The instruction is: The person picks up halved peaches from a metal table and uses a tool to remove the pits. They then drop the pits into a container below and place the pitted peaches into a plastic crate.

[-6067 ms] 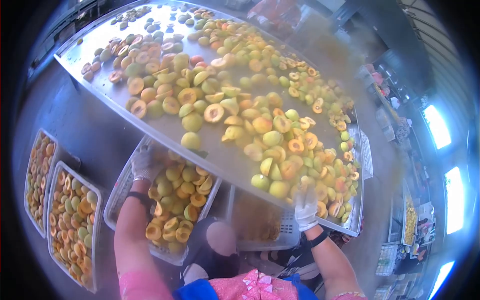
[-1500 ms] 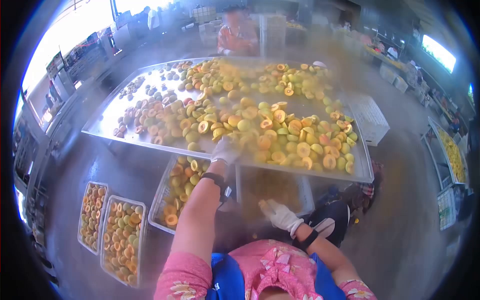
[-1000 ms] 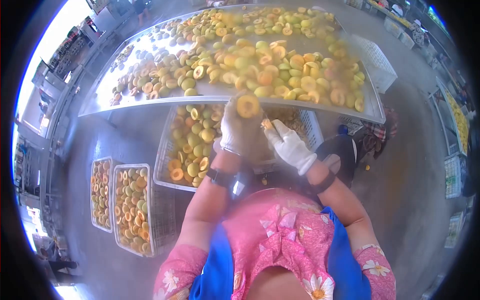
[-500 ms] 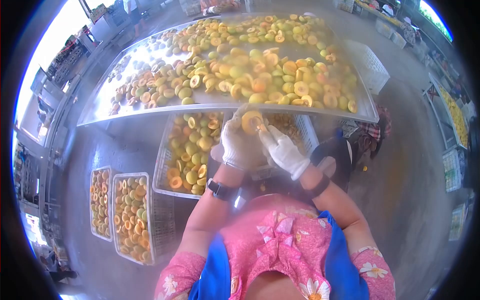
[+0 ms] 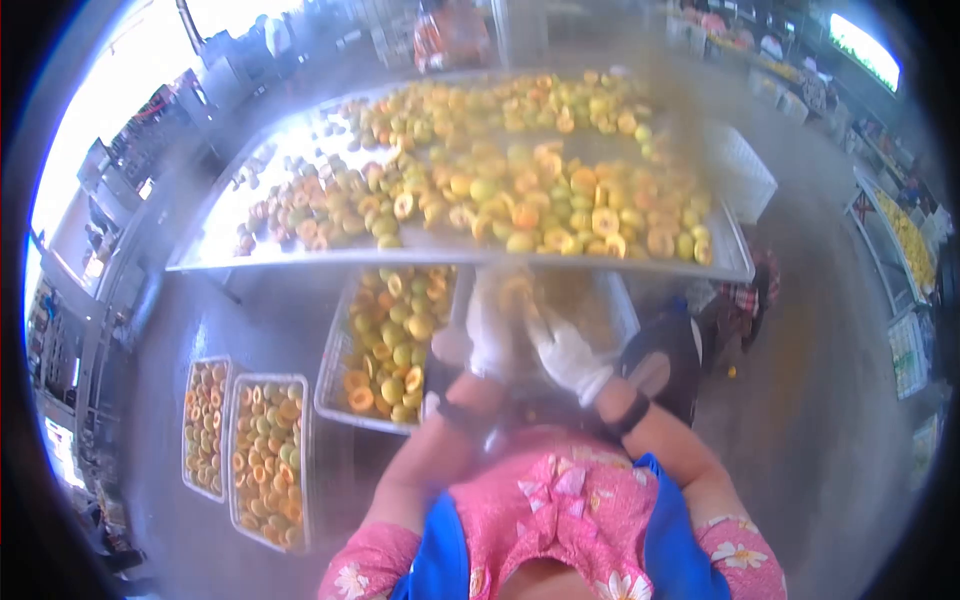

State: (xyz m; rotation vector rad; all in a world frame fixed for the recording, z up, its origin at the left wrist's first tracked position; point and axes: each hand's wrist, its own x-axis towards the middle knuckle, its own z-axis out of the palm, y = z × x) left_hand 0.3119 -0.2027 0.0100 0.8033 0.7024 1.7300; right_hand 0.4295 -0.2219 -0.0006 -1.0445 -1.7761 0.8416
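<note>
Both my hands wear white gloves and work close together just below the near edge of the metal table (image 5: 440, 256). My left hand (image 5: 490, 325) is closed around a halved yellow peach (image 5: 516, 292), which looks blurred. My right hand (image 5: 568, 360) reaches in from the right, its fingers pressed together at the fruit. Whatever is between those fingers is too smeared to make out. Many peach halves (image 5: 520, 215), yellow and greenish, are spread over the tabletop. Beneath the hands is a crate (image 5: 625, 305) with blurred brownish contents.
A white crate of peach halves (image 5: 385, 345) stands left of my hands, partly under the table. Two more filled crates (image 5: 268, 460) (image 5: 207, 425) sit on the floor at left. Another white crate (image 5: 745, 170) is beyond the table's right end. A person in orange (image 5: 450, 40) is across the table.
The view has tilted, so table and crates appear lower. My left hand with the peach half now sits closer beneath the table edge; my right hand stays beside it.
</note>
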